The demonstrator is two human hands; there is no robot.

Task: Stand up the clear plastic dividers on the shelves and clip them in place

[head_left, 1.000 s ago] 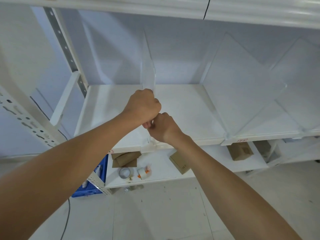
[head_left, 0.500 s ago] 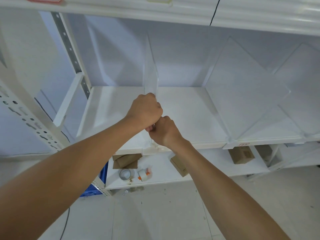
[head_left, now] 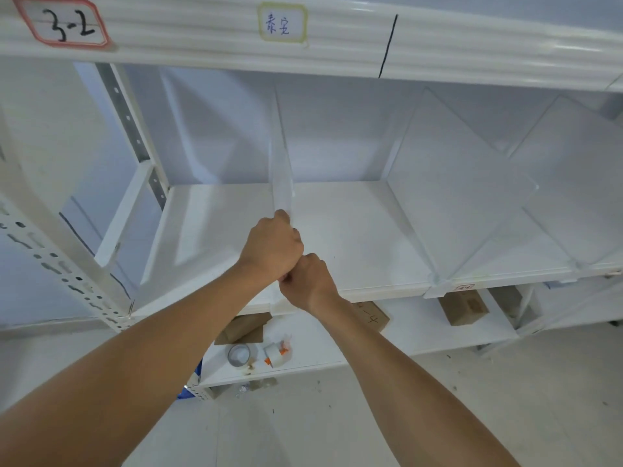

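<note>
A clear plastic divider (head_left: 282,170) stands upright, edge-on to me, on the white shelf (head_left: 354,230). My left hand (head_left: 271,247) is closed around its front edge from above. Just below it my right hand (head_left: 308,281) is clenched at the divider's foot by the shelf's front lip; what its fingers pinch is hidden. Two more clear dividers (head_left: 451,193) (head_left: 573,183) stand upright further right on the same shelf, their front ends clipped at the lip.
The shelf above (head_left: 337,45) carries labels reading "3-2" and handwritten characters. A perforated upright post (head_left: 50,264) is at left. The lower shelf (head_left: 418,335) holds cardboard boxes (head_left: 463,306) and tape rolls (head_left: 239,354). A pale floor lies below.
My view has tilted upward, bringing the upper shelf's labels into sight. Both hands keep the same grip at the divider's front end.
</note>
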